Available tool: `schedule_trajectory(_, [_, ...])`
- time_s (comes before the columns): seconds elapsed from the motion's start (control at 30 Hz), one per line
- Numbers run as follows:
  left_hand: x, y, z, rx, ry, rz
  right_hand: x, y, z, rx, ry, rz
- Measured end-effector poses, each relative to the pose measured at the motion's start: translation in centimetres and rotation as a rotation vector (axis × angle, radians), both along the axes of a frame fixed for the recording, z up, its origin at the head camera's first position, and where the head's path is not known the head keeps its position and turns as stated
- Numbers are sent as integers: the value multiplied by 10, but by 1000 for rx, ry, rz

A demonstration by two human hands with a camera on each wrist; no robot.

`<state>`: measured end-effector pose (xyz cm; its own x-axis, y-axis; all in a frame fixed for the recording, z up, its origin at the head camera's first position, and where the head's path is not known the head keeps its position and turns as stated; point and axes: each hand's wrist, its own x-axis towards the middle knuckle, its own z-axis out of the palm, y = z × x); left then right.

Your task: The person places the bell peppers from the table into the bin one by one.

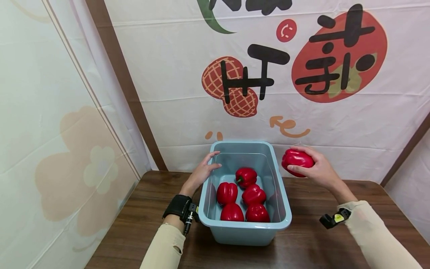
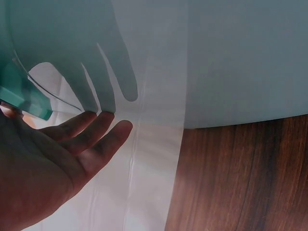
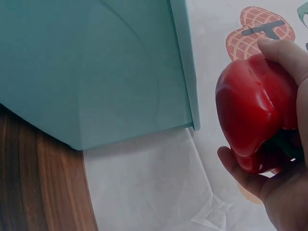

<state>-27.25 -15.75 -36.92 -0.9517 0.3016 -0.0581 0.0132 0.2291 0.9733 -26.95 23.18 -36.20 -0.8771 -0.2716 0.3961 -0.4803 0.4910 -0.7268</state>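
In the head view, my right hand point(image 1: 320, 170) holds a red bell pepper point(image 1: 298, 161) up in the air, just right of a light blue plastic bin point(image 1: 283, 201). The right wrist view shows this bell pepper point(image 3: 250, 106) between thumb and fingers, its green stem turned toward the palm. My left hand point(image 1: 201, 170) rests at the bin's left rim, thumb and index finger reaching over the edge. From the left wrist, its other fingers point(image 2: 103, 132) look nearly straight against the bin's outer wall point(image 2: 159, 57). Several red bell peppers point(image 1: 226, 193) lie on the bin's floor, mostly toward its near end.
The bin stands on a dark wood-grain table point(image 1: 322, 231) with rounded far corners. Right behind the table hangs a white printed cloth point(image 1: 174, 93) with food drawings and dark lettering. Another pale cloth point(image 1: 67, 130) with a flower print closes off the left side.
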Motion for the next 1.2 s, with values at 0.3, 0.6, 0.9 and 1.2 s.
schedule_trajectory(0.3, [-1,-1,0,-3,-11,-3,0,-6,1,-5,0,15])
schedule_trajectory(0.6, [0,0,1,-3,-4,-3,0,-12,3,-15,4,38])
schedule_trajectory(0.9, [-9,-1,-7,-3,-22,-6,0,-19,5,-31,8,67])
schedule_trajectory(1.2, [-25,-3,-31,-19,5,38,1,-25,6,-42,0,87])
